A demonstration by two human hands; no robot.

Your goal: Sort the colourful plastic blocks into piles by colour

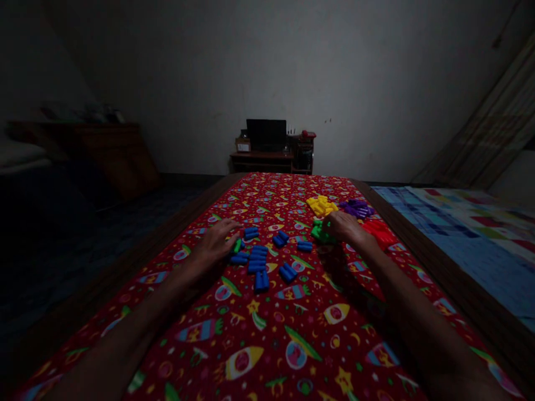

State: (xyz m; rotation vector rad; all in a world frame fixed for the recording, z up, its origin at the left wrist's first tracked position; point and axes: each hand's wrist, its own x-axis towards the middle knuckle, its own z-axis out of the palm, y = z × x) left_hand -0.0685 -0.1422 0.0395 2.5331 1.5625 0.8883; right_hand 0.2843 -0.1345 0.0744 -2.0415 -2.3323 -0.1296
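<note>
– Head view: left hand (214, 243) curls at a green block (237, 245) beside blue blocks (258, 259); grip unclear!
– Right hand (343, 225) bends over the green pile (319, 232), hold hidden. Probably light, stiff plastic: pinch the sides!

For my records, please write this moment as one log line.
left hand: at green block | right hand: at green pile | blue blocks: on cloth | yellow pile, purple pile: beyond right hand

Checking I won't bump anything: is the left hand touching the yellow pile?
Apart. The head view shows a wide stretch of red cloth between the left hand and yellow pile.
</note>
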